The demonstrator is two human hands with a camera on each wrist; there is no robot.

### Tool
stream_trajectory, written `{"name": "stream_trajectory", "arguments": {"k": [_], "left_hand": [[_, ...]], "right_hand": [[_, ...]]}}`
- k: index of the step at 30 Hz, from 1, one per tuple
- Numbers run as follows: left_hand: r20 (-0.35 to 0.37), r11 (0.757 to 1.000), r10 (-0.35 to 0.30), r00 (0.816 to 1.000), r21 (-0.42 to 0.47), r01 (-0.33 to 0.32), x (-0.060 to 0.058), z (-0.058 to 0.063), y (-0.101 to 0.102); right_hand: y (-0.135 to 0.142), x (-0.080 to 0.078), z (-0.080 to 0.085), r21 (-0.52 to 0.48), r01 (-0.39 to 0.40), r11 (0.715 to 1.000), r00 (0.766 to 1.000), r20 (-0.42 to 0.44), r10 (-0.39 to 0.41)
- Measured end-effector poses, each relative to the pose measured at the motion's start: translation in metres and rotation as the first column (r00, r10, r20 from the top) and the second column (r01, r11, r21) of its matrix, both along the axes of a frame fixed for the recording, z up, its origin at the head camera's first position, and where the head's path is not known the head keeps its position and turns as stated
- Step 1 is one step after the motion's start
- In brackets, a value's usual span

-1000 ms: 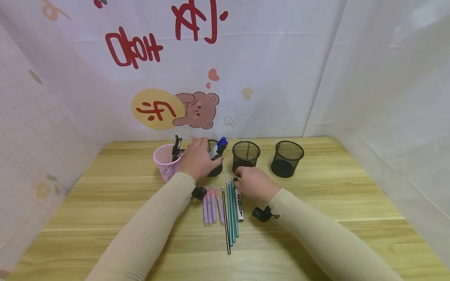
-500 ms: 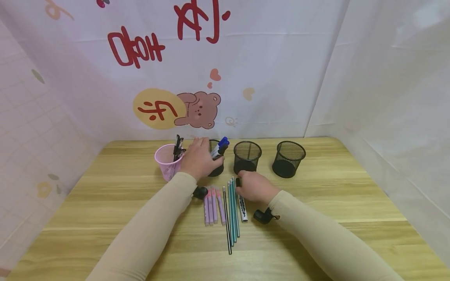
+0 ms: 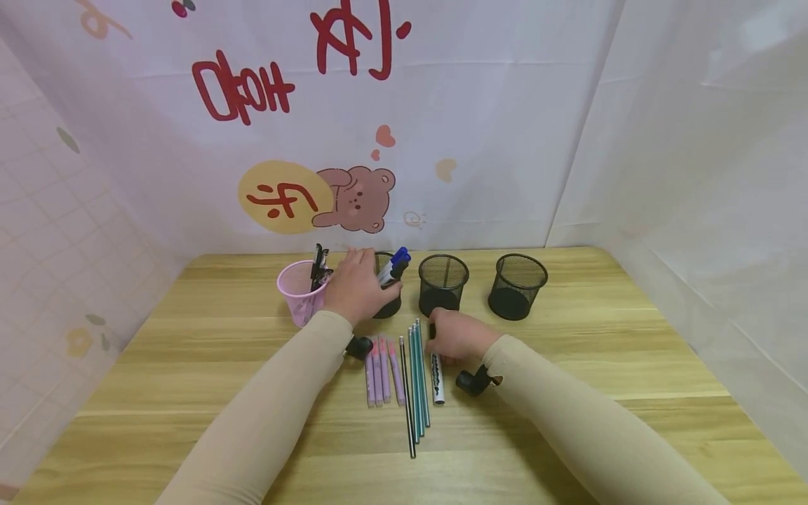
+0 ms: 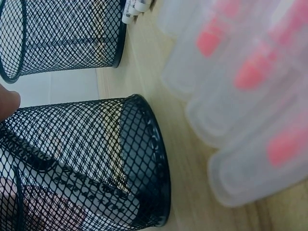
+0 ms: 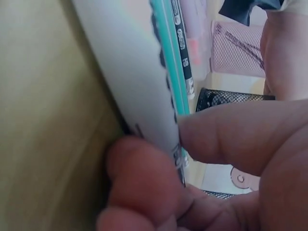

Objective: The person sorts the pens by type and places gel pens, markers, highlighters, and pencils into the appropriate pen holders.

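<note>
Saw teal pencils point(image 3: 419, 393) on the tabletop point(image 3: 505, 449); just right of them, pinched a white marker point(image 3: 438, 382) in the right grip point(image 3: 463, 335); farther off, curled the left grip point(image 3: 358, 287) round a black mesh cup point(image 3: 391, 306) holding markers point(image 3: 390, 269), beside a pink cup point(image 3: 297, 303).

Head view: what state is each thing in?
Pink cup, upright, black pens inside
Left black cup, gripped by left hand, markers inside
Middle black cup, upright, without pens
Right black cup, upright, without pens
White marker, pinched by right hand
Lilac pens, lying flat
Teal pencils, lying flat
Black pencil, lying flat
</note>
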State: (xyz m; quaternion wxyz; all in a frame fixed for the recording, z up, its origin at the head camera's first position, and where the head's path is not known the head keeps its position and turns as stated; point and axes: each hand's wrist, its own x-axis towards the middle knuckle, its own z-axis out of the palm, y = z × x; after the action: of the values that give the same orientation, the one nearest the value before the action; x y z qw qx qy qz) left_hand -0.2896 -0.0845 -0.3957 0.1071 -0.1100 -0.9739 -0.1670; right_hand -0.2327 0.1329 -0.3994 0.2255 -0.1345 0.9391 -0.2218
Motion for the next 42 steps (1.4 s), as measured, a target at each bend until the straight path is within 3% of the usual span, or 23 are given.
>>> {"name": "stream_trajectory", "arguments": {"k": [7,42], "left_hand": [[0.000,1.000,-0.002,1.000,0.004,0.002,0.0005,0.0006,0.0005],[0.043,1.000,0.020,0.999,0.000,-0.020,0.0025,0.0044,0.0019]], "right_hand": [[0.0041,-0.0033,-0.0027,-0.057,0.028,0.998,0.997,0.069,-0.024],[0.0055,0.0030,-0.0005,-0.093,0.038,0.995,0.998,0.055,-0.033]]}}
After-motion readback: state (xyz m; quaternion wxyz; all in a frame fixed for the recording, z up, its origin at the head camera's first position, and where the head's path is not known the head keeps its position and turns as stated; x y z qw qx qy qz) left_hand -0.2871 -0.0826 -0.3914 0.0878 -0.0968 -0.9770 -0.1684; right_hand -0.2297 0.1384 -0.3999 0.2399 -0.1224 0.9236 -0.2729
